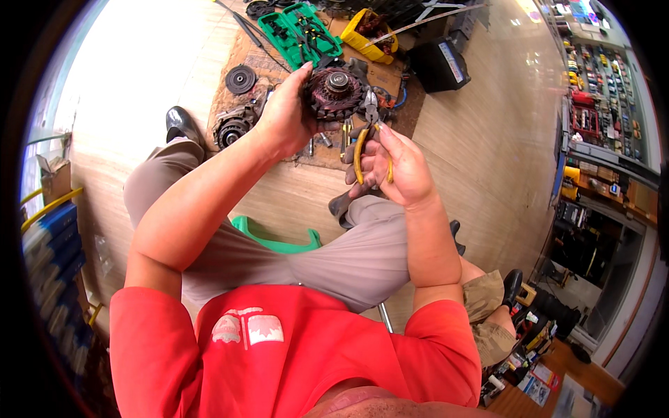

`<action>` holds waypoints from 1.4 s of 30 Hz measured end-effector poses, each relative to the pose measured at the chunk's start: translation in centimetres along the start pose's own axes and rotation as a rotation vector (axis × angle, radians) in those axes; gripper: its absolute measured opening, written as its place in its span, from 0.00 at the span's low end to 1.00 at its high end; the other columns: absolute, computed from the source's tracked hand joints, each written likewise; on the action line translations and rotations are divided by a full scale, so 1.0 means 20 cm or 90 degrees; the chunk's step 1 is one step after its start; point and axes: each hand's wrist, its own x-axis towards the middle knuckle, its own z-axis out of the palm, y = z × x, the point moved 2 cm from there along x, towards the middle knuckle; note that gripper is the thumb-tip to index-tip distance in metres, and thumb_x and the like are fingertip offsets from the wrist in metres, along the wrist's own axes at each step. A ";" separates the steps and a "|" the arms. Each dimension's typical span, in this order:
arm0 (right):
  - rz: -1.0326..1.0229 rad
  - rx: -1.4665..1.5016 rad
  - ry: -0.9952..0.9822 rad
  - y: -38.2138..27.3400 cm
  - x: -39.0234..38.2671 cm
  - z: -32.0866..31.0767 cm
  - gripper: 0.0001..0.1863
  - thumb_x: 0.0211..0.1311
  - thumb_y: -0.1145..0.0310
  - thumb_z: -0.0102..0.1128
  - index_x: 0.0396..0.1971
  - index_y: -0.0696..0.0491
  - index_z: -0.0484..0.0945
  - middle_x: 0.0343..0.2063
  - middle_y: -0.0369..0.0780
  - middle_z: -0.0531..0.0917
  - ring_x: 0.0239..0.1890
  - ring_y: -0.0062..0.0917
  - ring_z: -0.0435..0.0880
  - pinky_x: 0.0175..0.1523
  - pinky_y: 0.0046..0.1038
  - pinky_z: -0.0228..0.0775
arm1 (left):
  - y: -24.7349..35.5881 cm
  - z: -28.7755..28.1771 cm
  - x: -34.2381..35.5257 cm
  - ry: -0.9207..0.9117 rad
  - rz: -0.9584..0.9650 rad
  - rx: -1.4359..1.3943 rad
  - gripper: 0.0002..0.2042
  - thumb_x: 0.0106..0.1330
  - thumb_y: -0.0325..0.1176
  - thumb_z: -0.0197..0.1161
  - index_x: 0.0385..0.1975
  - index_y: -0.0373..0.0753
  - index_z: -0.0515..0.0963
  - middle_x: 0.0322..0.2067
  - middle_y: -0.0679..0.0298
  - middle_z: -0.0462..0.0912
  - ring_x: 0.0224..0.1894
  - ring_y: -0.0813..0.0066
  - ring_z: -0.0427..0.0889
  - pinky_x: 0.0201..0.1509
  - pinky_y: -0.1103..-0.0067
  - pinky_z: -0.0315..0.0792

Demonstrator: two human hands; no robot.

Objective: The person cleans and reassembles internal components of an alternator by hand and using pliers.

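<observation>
Left hand (287, 111), forearm extended, cups the round, reddish, ridged wire-wound part (329, 96) from its left; right hand (401, 165), fingers curled, grips yellow-handled metal pliers (360, 146), nose just beside the part's right edge, contact unclear.

A cluttered shop interior with a pale, streaked floor (488, 157)

Strong light whitens the floor at upper left, near a glass panel (32, 104); a yellow-railed rack (52, 209) stands at left, crowded shelves (613, 159) line the right, a pale door frame (631, 279) shows below them, and a wooden tabletop (575, 360) lies lower right
</observation>
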 end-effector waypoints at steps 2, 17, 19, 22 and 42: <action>0.002 0.013 0.007 -0.01 0.00 0.01 0.20 0.74 0.57 0.37 0.51 0.58 0.67 0.38 0.47 0.79 0.30 0.35 0.82 0.30 0.40 0.80 | 0.00 0.00 0.00 0.002 0.002 0.004 0.23 0.73 0.52 0.38 0.53 0.41 0.72 0.47 0.62 0.81 0.49 0.70 0.81 0.45 0.68 0.78; -0.021 -0.006 -0.003 0.00 0.01 0.00 0.20 0.74 0.56 0.36 0.53 0.55 0.66 0.38 0.45 0.78 0.32 0.35 0.82 0.31 0.40 0.81 | -0.01 -0.03 0.01 -0.037 0.018 0.027 0.25 0.71 0.54 0.40 0.57 0.42 0.68 0.52 0.60 0.78 0.54 0.68 0.78 0.53 0.65 0.76; -0.025 -0.008 -0.004 0.00 0.01 0.00 0.20 0.74 0.56 0.37 0.54 0.55 0.66 0.38 0.45 0.78 0.32 0.35 0.82 0.31 0.40 0.81 | -0.01 -0.02 0.01 -0.037 0.022 0.021 0.25 0.72 0.54 0.40 0.57 0.42 0.68 0.52 0.60 0.78 0.53 0.68 0.78 0.53 0.65 0.76; -0.027 -0.010 -0.003 0.00 0.01 0.00 0.20 0.74 0.56 0.37 0.54 0.55 0.66 0.39 0.45 0.78 0.32 0.35 0.82 0.31 0.40 0.81 | 0.00 -0.02 0.00 -0.031 0.011 0.029 0.25 0.72 0.54 0.40 0.57 0.42 0.68 0.52 0.60 0.78 0.53 0.68 0.78 0.53 0.66 0.76; -0.069 -0.044 0.041 0.00 0.02 -0.03 0.19 0.74 0.56 0.39 0.50 0.57 0.66 0.38 0.44 0.77 0.33 0.37 0.82 0.31 0.39 0.80 | -0.02 -0.03 0.01 -0.055 0.008 0.029 0.27 0.71 0.56 0.41 0.59 0.42 0.67 0.53 0.62 0.77 0.55 0.70 0.76 0.55 0.67 0.73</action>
